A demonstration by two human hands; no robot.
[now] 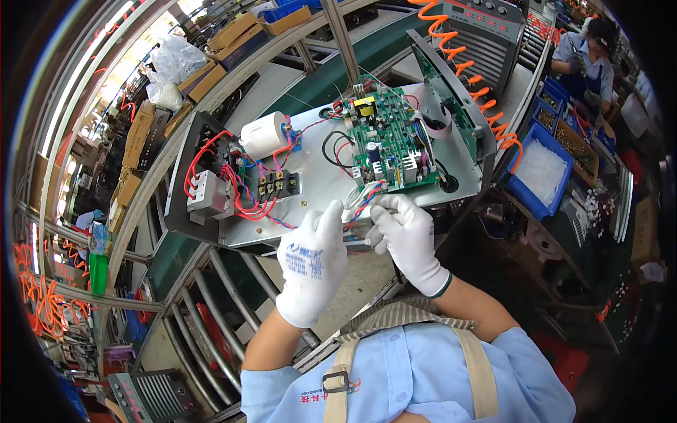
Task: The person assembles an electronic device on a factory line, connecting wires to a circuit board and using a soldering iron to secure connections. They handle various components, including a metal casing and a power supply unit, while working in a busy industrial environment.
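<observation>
An opened metal chassis (328, 151) lies in front of me with its electronics bare. My left hand (312, 262), in a white glove, is closed at its near edge, its fingertips pinching a twisted red-and-blue wire pair (364, 204). Close by on the right, my gloved right hand (410, 241) has its fingers curled together at the same wires and a white cable loop; the exact grip is partly hidden. Beyond the hands stands a green circuit board (384, 134). To the left are a white cylindrical capacitor (262, 136), a black terminal block (278, 185) and a grey metal box (210, 196) with red wires.
The chassis rests over a roller conveyor (224, 292). An orange coiled hose (486, 106) hangs at the right. Blue parts bins (539, 169) stand farther right, near a co-worker (589, 60). A finished-looking grey unit (479, 35) sits beyond, and cardboard boxes (141, 134) line the left.
</observation>
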